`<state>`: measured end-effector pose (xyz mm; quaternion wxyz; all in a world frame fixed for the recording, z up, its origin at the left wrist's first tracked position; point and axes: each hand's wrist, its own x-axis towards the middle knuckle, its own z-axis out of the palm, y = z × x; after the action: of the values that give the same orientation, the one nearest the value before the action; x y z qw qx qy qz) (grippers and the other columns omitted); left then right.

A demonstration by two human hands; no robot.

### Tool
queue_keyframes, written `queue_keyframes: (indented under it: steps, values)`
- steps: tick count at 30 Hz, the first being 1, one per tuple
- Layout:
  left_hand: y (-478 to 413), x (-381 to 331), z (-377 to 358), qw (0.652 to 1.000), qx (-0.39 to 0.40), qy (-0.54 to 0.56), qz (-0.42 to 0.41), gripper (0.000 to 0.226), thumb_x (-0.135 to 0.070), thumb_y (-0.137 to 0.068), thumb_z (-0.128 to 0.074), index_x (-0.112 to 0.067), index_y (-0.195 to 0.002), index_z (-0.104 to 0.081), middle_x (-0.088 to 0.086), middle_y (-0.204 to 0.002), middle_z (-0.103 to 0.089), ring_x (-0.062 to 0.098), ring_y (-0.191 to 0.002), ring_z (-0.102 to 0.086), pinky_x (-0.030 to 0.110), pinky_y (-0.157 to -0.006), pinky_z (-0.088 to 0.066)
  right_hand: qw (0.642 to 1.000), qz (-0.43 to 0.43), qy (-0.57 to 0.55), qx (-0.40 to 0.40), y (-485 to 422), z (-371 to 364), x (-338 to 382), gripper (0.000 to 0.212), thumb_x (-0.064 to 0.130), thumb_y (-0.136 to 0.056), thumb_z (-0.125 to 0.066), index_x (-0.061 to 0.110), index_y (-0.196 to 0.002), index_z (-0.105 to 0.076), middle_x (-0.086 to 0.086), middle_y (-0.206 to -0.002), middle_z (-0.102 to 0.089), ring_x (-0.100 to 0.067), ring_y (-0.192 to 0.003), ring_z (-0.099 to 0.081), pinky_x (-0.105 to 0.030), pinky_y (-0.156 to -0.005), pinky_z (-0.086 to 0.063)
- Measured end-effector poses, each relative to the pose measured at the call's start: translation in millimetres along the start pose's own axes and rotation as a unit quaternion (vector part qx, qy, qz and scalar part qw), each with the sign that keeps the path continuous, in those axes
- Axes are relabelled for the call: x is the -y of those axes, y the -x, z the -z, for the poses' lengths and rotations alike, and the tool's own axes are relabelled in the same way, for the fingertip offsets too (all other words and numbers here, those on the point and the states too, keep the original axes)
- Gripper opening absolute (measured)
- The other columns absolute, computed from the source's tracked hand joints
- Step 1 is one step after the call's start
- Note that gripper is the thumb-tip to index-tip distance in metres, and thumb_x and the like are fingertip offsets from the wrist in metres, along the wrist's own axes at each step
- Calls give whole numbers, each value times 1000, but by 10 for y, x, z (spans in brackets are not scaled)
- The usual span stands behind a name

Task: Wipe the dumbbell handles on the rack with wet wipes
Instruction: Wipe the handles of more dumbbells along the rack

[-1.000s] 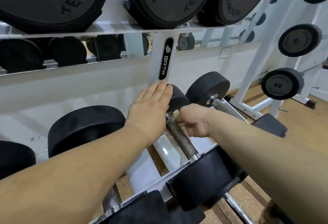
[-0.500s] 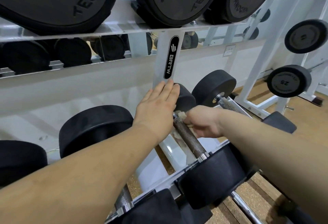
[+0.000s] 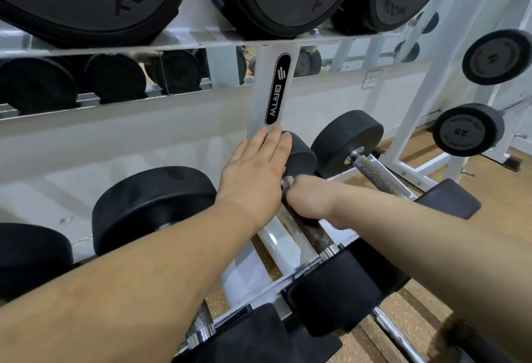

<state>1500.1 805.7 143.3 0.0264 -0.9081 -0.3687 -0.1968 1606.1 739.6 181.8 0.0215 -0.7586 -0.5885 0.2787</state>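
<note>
The right hand (image 3: 309,200) grips the handle (image 3: 316,239) at its far end, wipe (image 3: 288,183) inside — it runs toward the front edge of the rack (image 3: 279,247). The left hand (image 3: 253,172) lies flat on the far weight (image 3: 300,158).

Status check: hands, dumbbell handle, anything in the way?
Left hand flat against the dumbbell's far head. Right hand gripping the handle, bit of wipe showing. Nothing blocking the handle.
</note>
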Motion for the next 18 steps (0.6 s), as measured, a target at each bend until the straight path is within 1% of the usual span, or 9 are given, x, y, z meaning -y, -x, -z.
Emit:
queue_keyframes:
  steps: [1,2,5,8,10,13,15,16,18]
  values:
    - [6,1,-8,1000,-3,0,2,72,-19,-107,-40,-23,-165,4,-3,-173,8,17,-159,9,37,-130,0,994,-6,101,35,87,20,-40,24,-2,-105,-37,1,-102,-61,-4,-79,-39,-23,-82,-44,-33,-76,-41]
    - [9,5,-18,1000,-6,1,4,74,-17,-106,-41,-23,-165,4,-3,-173,7,17,-159,8,37,-130,0,988,-28,137,67,182,41,-72,24,-1,-105,-38,-2,-107,-62,-4,-77,-38,-24,-84,-46,-35,-78,-41]
    - [0,6,-36,1000,-11,4,6,75,-16,-105,-44,-22,-165,2,-3,-173,6,18,-159,7,37,-130,1,974,-64,170,133,378,82,-114,27,3,-104,-39,-5,-119,-60,-7,-85,-46,-29,-90,-52,-35,-78,-41]
    - [2,-12,-26,1000,-7,3,7,74,-16,-106,-42,-22,-165,3,-3,-173,7,18,-159,8,36,-129,2,993,-63,77,71,309,87,-11,21,9,-107,-39,8,-95,-56,-2,-76,-41,-21,-70,-45,-35,-76,-38]
    - [6,-17,2,1000,2,4,9,72,-20,-108,-39,-23,-165,4,-3,-173,10,17,-159,10,36,-129,2,991,-82,-103,18,97,67,19,25,3,-105,-38,8,-85,-51,-6,-77,-46,-20,-70,-47,-34,-72,-42]
    - [-17,-7,69,1000,25,10,4,71,-24,-109,-39,-24,-165,5,-5,-173,12,16,-159,11,37,-130,0,924,-113,-365,16,-133,32,-112,21,-3,-100,-38,1,-98,-59,-22,-85,-64,-35,-83,-65,-45,-82,-57]
    - [-24,8,95,999,36,11,0,74,-19,-107,-42,-25,-165,5,-5,-173,13,16,-159,11,36,-130,0,908,-114,-401,44,-128,-6,-185,20,-4,-99,-43,-4,-111,-59,-27,-96,-66,-39,-91,-67,-58,-100,-55]
    - [-23,14,106,999,43,13,-2,76,-17,-106,-43,-25,-165,5,-5,-173,13,16,-159,11,35,-129,1,910,-119,-394,56,-99,-33,-201,24,-4,-98,-45,-5,-119,-58,-27,-102,-64,-39,-94,-67,-62,-103,-52]
    - [-21,26,130,998,53,19,-3,79,-14,-105,-45,-25,-164,6,-6,-173,14,15,-158,12,33,-128,2,926,-133,-344,76,-4,-74,-218,32,-4,-99,-45,-1,-130,-55,-27,-112,-63,-38,-98,-68,-58,-105,-52]
